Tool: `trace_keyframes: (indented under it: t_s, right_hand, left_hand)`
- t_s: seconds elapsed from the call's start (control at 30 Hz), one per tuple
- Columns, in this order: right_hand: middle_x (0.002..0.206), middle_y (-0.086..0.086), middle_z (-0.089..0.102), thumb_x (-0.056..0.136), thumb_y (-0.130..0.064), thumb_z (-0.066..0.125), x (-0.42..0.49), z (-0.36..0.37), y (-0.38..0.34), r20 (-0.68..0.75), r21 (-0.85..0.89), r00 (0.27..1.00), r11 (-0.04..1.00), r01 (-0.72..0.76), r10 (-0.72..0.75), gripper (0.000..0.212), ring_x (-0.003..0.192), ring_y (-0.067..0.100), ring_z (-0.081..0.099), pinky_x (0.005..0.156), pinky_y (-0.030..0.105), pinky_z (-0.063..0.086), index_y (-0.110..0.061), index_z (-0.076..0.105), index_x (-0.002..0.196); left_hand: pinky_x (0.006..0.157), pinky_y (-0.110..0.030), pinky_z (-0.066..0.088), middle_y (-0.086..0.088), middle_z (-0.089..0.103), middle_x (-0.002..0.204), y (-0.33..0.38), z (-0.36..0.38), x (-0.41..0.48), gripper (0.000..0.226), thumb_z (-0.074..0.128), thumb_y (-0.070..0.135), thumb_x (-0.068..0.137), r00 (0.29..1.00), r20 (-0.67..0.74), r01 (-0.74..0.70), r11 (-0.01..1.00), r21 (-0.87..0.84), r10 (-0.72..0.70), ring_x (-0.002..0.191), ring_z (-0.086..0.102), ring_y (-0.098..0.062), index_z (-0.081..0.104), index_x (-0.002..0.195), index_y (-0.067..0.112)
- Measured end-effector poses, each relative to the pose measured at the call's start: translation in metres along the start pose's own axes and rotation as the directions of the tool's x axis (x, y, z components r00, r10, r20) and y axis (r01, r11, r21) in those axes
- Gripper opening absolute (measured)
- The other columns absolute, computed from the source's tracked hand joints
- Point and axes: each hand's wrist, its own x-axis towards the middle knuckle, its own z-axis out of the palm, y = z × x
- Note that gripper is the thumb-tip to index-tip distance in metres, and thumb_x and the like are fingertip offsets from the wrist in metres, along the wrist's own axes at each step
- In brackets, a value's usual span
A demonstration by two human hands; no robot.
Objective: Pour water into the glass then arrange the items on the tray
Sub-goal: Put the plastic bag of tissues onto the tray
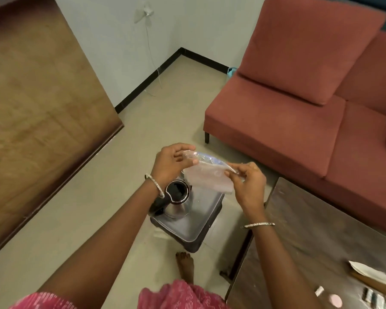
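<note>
The left hand (169, 162) pinches the upper left corner of a clear plastic bag (206, 178) between thumb and curled fingers; the right hand (246, 186) pinches the bag's right edge the same way, thumb against fingertips, so both grips are narrow and closed on the thin film; the bag is stretched between the two hands and hangs slack below them, cloudy and crinkled, with a pale pinkish tint; what it contains cannot be told.

The bag is held in the air above the far end of a grey metal tray (201, 221); the tray lies on a low dark stand (194, 247) on the floor; a steel jug (177, 199) stands upright on the tray's left part, its mouth open and dark inside, partly hidden behind the left wrist.

Both forearms reach forward and down, wrists bent inward toward each other, a thin bangle on each; a bare foot (185, 265) stands just beside the stand; a dark wooden table (310, 241) lies at right, a red sofa (299, 103) beyond.
</note>
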Motion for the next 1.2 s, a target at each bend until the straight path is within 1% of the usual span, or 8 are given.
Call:
trace_keyframes:
  t_s: [0.13, 0.23, 0.33, 0.53, 0.7, 0.83, 1.1, 1.2]
  right_hand:
    - [0.080, -0.006, 0.052, 0.080, -0.024, 0.078, 0.029, 0.022, 0.010, -0.087, -0.064, 0.996, 0.998, -0.025, 0.019, 0.017, 0.075, -0.001, 0.051, 0.068, 0.008, 0.036, -0.023, 0.079, 0.097]
    - [0.084, 0.000, 0.053, 0.078, -0.021, 0.080, 0.041, 0.044, 0.020, -0.073, -0.051, 0.995, 0.997, -0.066, 0.062, 0.016, 0.079, 0.010, 0.052, 0.072, 0.025, 0.045, -0.018, 0.080, 0.093]
    - [0.086, 0.004, 0.055, 0.077, -0.018, 0.081, 0.040, 0.073, 0.032, -0.054, -0.053, 0.993, 0.992, -0.112, 0.109, 0.016, 0.081, 0.011, 0.053, 0.072, 0.021, 0.045, -0.014, 0.080, 0.092]
    - [0.097, -0.002, 0.052, 0.077, -0.019, 0.081, 0.029, 0.137, 0.062, -0.099, -0.047, 0.962, 0.964, -0.262, 0.256, 0.015, 0.085, 0.006, 0.052, 0.076, 0.005, 0.038, -0.014, 0.080, 0.092]
    - [0.113, 0.000, 0.052, 0.078, -0.019, 0.081, 0.018, 0.168, 0.086, -0.101, -0.099, 0.953, 0.950, -0.297, 0.287, 0.014, 0.097, -0.020, 0.045, 0.079, -0.006, 0.033, -0.014, 0.080, 0.092]
    - [0.110, 0.004, 0.069, 0.083, -0.019, 0.076, 0.021, 0.184, 0.099, 0.036, -0.137, 0.938, 0.931, -0.337, 0.345, 0.016, 0.098, 0.012, 0.064, 0.084, 0.022, 0.049, -0.013, 0.080, 0.097]
    - [0.100, 0.005, 0.077, 0.089, -0.020, 0.070, 0.037, 0.204, 0.132, 0.127, -0.162, 0.871, 0.877, -0.453, 0.474, 0.016, 0.090, 0.021, 0.070, 0.074, 0.018, 0.043, -0.014, 0.079, 0.102]
    - [0.102, 0.009, 0.076, 0.089, -0.018, 0.070, 0.043, 0.207, 0.135, 0.119, -0.134, 0.861, 0.867, -0.480, 0.495, 0.019, 0.093, 0.024, 0.071, 0.073, 0.014, 0.040, -0.012, 0.077, 0.106]
  left_hand:
    - [0.092, -0.025, 0.053, 0.008, 0.073, 0.100, -0.012, -0.007, 0.042, 0.049, 0.083, 0.013, 0.069, 0.982, 0.087, -0.188, 0.883, 0.430, 0.167, 0.093, 0.068, -0.005, 0.069, 0.114, 0.027]
    - [0.084, -0.028, 0.054, 0.011, 0.075, 0.091, -0.032, -0.013, 0.068, 0.032, 0.078, 0.020, 0.075, 0.978, 0.074, -0.206, 0.835, 0.511, 0.196, 0.085, 0.069, -0.005, 0.073, 0.104, 0.032]
    - [0.076, -0.026, 0.052, 0.011, 0.075, 0.092, -0.060, -0.021, 0.087, 0.017, 0.072, 0.026, 0.081, 0.983, 0.108, -0.182, 0.791, 0.584, 0.146, 0.085, 0.069, -0.012, 0.076, 0.096, 0.033]
    - [0.066, -0.024, 0.042, 0.006, 0.061, 0.093, -0.116, -0.031, 0.114, 0.010, 0.075, 0.025, 0.080, 0.985, 0.122, -0.170, 0.764, 0.623, 0.120, 0.076, 0.057, -0.009, 0.078, 0.088, 0.029]
    - [0.074, -0.026, 0.045, 0.006, 0.065, 0.106, -0.152, -0.036, 0.126, 0.009, 0.073, 0.023, 0.082, 0.981, 0.187, -0.165, 0.755, 0.635, 0.057, 0.089, 0.059, -0.010, 0.079, 0.088, 0.026]
    - [0.081, -0.030, 0.045, 0.004, 0.073, 0.099, -0.172, -0.032, 0.135, 0.016, 0.063, 0.020, 0.090, 0.975, 0.219, -0.140, 0.723, 0.676, -0.017, 0.096, 0.060, -0.020, 0.076, 0.096, 0.027]
    - [0.066, -0.026, 0.038, -0.007, 0.071, 0.090, -0.198, -0.019, 0.158, 0.019, 0.055, 0.020, 0.093, 0.981, 0.170, -0.057, 0.710, 0.702, -0.089, 0.089, 0.060, -0.024, 0.072, 0.100, 0.024]
    - [0.070, -0.027, 0.043, -0.005, 0.071, 0.095, -0.201, -0.016, 0.163, 0.022, 0.053, 0.018, 0.094, 0.981, 0.168, -0.053, 0.709, 0.703, -0.093, 0.092, 0.061, -0.023, 0.070, 0.105, 0.025]
